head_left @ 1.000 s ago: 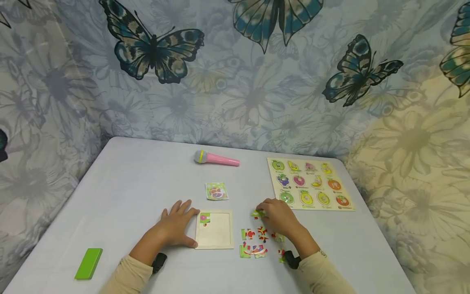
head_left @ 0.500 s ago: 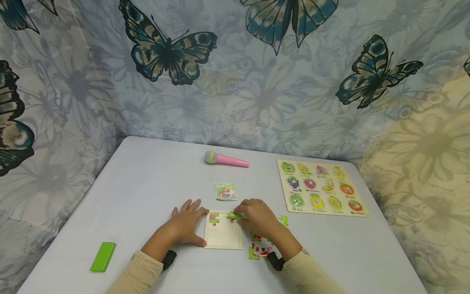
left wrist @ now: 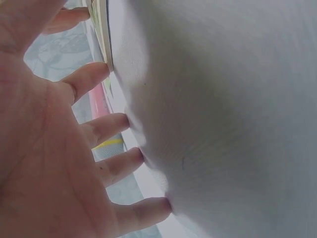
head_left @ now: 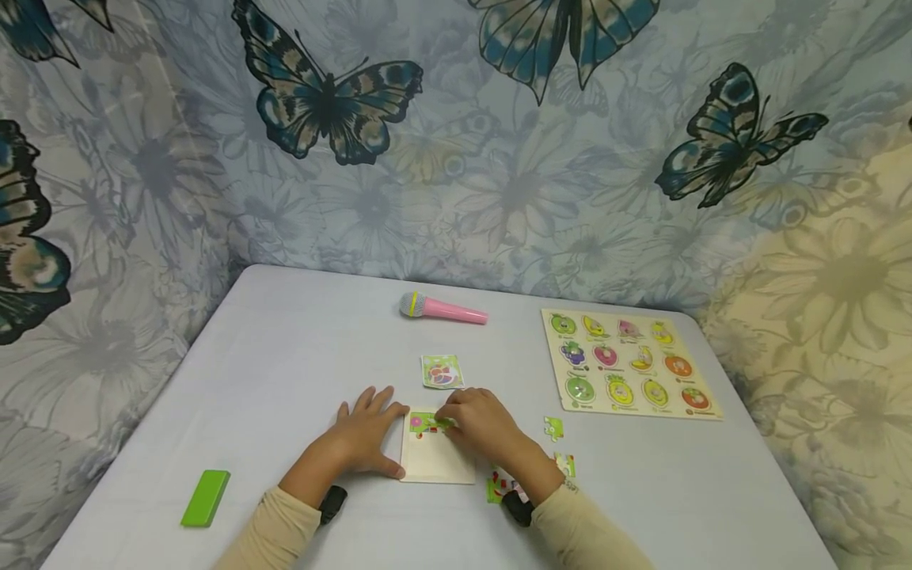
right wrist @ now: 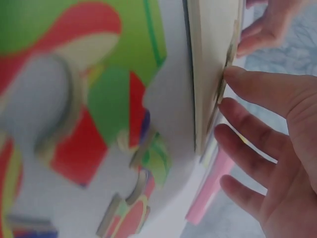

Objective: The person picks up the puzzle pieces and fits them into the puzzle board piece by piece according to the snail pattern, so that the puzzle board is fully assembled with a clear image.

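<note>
A shallow wooden puzzle tray [head_left: 436, 463] lies flat before me. My left hand [head_left: 356, 439] is spread at its left side, thumb and index finger touching the edge; in the left wrist view, other fingertips rest on the white tablecloth. A corner puzzle piece [head_left: 416, 424] with a pink spot sits in the tray's upper left. Beside it, along the top edge, my right hand [head_left: 488, 427] pinches a green puzzle piece [head_left: 443, 421], partly hidden by the fingers. Loose puzzle pieces [right wrist: 153, 161] lie right of the tray, some hidden under the right wrist.
A small picture card [head_left: 442, 371] lies behind the tray, with a pink toy microphone [head_left: 445, 309] farther back. The fruit board [head_left: 634, 364] occupies the back right. A green block [head_left: 205, 499] is at the front left.
My right hand has carried the green puzzle piece from the loose pieces leftward into the tray, up against the corner piece. The left hand has stayed at the tray's edge. The view has shifted slightly.
</note>
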`<state>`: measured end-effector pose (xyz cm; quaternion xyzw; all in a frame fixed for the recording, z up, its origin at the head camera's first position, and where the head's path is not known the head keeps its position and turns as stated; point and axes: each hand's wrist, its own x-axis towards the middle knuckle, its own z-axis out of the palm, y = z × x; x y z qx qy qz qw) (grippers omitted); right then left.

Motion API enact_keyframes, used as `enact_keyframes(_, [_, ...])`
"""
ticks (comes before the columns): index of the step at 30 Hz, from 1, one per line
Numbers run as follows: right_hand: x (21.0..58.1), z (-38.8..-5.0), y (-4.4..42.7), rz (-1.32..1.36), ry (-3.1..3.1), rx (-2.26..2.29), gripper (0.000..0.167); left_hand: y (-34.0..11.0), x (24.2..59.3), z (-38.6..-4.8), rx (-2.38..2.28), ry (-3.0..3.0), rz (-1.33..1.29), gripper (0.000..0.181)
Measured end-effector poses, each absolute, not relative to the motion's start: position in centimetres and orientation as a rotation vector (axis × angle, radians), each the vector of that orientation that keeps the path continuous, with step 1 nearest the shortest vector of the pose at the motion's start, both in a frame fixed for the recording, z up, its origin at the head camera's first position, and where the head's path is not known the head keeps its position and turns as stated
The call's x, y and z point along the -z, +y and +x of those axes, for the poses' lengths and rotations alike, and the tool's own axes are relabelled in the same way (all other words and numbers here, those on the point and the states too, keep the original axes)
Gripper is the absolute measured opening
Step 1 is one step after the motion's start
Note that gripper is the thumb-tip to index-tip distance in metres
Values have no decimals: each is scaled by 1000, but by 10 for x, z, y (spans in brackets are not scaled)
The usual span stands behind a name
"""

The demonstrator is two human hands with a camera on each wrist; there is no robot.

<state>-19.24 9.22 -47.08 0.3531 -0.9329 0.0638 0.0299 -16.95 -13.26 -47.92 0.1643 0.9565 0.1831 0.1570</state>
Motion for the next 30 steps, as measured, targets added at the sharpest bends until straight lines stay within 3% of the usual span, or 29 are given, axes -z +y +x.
enact_keyframes(17, [470,-193,100,1048,-2925,-229,22,-133,476,-166,-547,2737,460,93])
enact_keyframes(30, [464,-186,191,745,-2958,-248,26,-135,476,-166,-586,2737,487,92])
